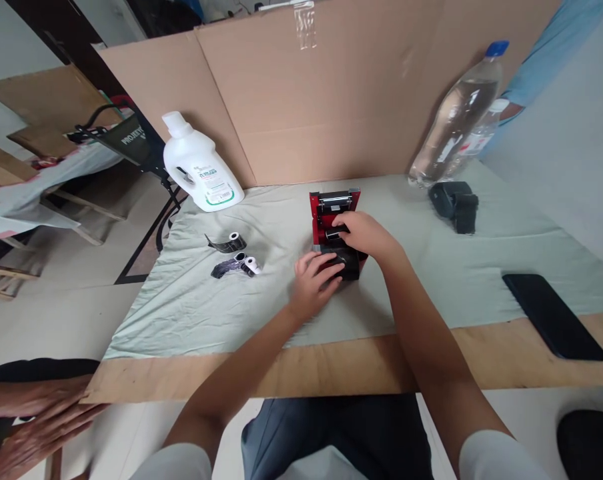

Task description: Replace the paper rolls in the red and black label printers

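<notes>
A pale green cloth is covering most of the wooden surface, with bare wood showing along the near edge. Cardboard sheets are standing along the far edge. A white detergent jug is sitting near the far left corner, a clear water bottle is leaning at the far right, a black pouch is lying just below it, and a black phone is lying near the right end of the near edge. Small paper rolls are lying left of centre.

The left hand is resting its fingers, loosely spread, on the near left side of a small red and black printer. The right hand is curling over the printer's open compartment, fingers bent and touching a dark part inside. The printer is standing at the middle of the surface, its red lid raised toward the far edge.
</notes>
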`<state>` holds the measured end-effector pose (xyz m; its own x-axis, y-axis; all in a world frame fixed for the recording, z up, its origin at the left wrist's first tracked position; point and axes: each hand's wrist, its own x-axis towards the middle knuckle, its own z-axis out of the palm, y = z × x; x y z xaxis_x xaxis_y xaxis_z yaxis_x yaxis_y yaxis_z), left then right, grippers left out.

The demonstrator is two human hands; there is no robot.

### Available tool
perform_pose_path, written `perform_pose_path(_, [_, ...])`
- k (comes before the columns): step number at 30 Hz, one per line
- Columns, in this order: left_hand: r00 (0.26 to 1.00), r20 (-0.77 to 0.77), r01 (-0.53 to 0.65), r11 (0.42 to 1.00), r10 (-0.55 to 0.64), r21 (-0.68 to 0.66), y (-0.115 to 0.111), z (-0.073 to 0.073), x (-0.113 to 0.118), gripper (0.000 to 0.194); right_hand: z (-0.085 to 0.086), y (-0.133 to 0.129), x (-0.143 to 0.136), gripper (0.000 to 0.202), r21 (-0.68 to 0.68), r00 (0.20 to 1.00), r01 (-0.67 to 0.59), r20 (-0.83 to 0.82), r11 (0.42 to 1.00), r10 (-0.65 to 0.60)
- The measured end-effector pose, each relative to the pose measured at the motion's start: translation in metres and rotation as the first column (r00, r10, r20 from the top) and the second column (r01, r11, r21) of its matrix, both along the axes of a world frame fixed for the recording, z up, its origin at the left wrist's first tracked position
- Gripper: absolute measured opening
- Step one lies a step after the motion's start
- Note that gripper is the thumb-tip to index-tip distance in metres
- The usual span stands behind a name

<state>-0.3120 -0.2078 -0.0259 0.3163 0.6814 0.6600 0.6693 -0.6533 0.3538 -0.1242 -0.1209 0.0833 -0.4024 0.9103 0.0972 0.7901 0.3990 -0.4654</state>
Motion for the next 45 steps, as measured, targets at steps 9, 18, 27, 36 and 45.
perform_pose_path(9, [0.982,-0.187,0.031,0.999,-0.033,-0.011,0.002,0.002,-0.003,0.043,-0.015,0.017,-0.004,0.039,-0.046,0.999,0.035,0.013,0.998,-0.034])
perform_pose_path(18, [0.989,-0.149,-0.007,1.0,0.003,-0.025,0.005,0.005,0.001,0.045,-0.008,0.017,0.01,0.028,-0.028,0.992,0.01,-0.124,1.0,-0.013])
perform_pose_path(27, [0.992,-0.124,-0.013,0.999,0.008,-0.041,0.004,0.007,0.004,0.047,-0.032,0.042,0.031,0.043,0.099,0.75,0.427,-0.594,0.899,-0.291])
perform_pose_path(36, [0.993,-0.119,0.0,1.0,-0.001,-0.009,0.003,0.009,-0.001,0.046,-0.052,0.042,0.01,0.034,-0.045,0.561,0.446,-0.764,0.894,-0.318])
perform_pose_path(45, [0.992,-0.124,0.022,0.999,-0.028,-0.049,0.001,0.017,-0.002,0.043,-0.101,0.002,0.048,0.082,-0.253,0.557,0.115,-0.784,0.961,-0.273])
